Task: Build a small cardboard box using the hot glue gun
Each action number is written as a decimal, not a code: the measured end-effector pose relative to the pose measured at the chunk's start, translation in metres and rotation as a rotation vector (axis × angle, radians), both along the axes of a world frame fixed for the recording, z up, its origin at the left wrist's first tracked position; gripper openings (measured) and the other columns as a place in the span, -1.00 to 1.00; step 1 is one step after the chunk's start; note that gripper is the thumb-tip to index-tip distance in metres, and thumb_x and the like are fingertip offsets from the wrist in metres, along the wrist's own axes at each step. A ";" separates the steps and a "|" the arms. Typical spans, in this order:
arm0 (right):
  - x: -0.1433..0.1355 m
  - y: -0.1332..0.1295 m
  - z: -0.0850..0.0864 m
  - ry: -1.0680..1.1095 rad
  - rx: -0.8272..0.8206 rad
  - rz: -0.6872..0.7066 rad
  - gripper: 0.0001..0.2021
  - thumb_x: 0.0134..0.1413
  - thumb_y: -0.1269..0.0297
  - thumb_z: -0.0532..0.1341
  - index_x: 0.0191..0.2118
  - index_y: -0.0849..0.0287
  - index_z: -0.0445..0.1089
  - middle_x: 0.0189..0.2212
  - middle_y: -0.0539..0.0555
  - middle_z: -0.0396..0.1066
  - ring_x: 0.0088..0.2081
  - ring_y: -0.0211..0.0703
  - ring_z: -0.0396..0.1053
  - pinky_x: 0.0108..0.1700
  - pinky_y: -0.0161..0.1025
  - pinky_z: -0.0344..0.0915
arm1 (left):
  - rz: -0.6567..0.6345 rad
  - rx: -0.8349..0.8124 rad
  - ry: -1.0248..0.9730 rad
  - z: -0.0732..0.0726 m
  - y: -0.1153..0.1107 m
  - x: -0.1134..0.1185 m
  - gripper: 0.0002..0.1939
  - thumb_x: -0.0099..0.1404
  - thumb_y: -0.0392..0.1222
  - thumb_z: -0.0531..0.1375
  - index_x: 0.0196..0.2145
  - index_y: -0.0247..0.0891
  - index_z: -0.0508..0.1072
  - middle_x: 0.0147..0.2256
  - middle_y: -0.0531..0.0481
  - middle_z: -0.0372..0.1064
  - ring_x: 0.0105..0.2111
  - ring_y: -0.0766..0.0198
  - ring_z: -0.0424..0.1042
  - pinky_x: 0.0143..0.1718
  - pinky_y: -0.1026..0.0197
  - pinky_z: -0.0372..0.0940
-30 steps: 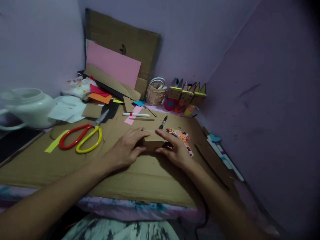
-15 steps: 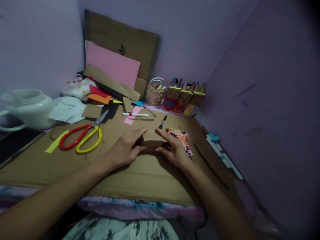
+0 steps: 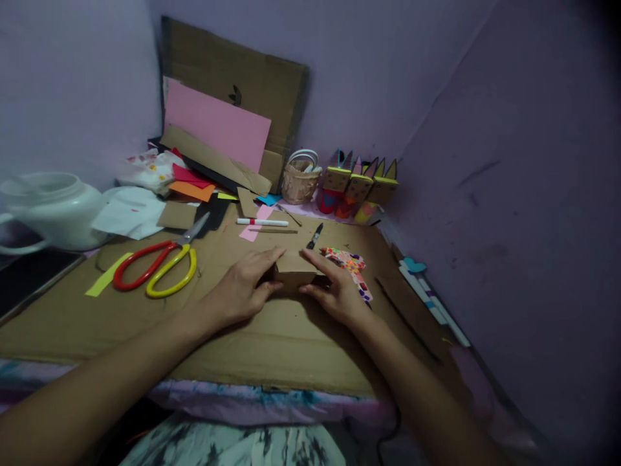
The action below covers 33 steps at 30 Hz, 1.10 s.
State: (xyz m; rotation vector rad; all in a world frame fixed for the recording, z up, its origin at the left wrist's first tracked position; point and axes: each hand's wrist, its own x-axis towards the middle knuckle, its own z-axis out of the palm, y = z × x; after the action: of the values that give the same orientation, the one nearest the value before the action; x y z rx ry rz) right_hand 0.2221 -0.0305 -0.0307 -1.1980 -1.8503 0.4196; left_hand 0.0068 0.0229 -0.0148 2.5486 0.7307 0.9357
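Observation:
A small folded piece of brown cardboard (image 3: 297, 263), bent along an edge, is between my hands low over the cardboard-covered table (image 3: 233, 356). My left hand (image 3: 250, 281) grips its left end, thumb below and fingers on top. The right end is pinched by my right hand (image 3: 337, 288) in the same manner. Just beyond it lies a black-tipped marker (image 3: 315, 235). A colourful patterned paper piece (image 3: 347, 260) lies beside my right hand, partly covered by it. Scissors (image 3: 179, 249) with one red and one yellow handle rest open to the left of my left hand.
At the left stand a white ceramic pot (image 3: 53, 210) and a dark phone-like slab (image 3: 33, 278). Paper and cardboard sheets (image 3: 218, 126) lean at the back. A small basket (image 3: 299, 182) and cat-eared holders (image 3: 359, 188) line the wall. White markers (image 3: 427, 298) lie along the right edge.
The view has shifted very slightly. Both hands keep the same grip on the folded cardboard, and nothing else has visibly moved.

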 end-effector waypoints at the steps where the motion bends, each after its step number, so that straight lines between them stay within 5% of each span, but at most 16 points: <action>1: 0.000 0.000 0.000 0.000 0.005 -0.001 -0.36 -0.04 0.42 0.34 0.19 -0.01 0.23 0.16 0.14 0.30 0.20 -0.02 0.23 0.22 0.02 0.15 | 0.002 0.002 0.003 0.000 0.000 0.000 -0.51 0.24 -0.32 0.11 0.14 -0.41 0.24 -0.08 -0.24 0.44 -0.08 0.09 0.40 -0.04 0.05 0.31; 33: -0.002 -0.001 0.000 -0.016 0.009 -0.027 -0.38 -0.03 0.40 0.33 0.19 0.02 0.25 0.15 0.15 0.31 0.19 0.01 0.24 0.22 0.03 0.14 | 0.013 -0.012 0.004 0.000 -0.001 0.000 -0.48 0.22 -0.34 0.13 0.15 -0.32 0.22 -0.03 -0.23 0.40 -0.06 0.08 0.39 -0.04 0.00 0.32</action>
State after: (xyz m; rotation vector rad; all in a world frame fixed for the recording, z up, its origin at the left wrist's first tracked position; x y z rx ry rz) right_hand 0.2198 -0.0316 -0.0303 -1.2222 -1.8457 0.3867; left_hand 0.0072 0.0214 -0.0151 2.5391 0.7523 0.9282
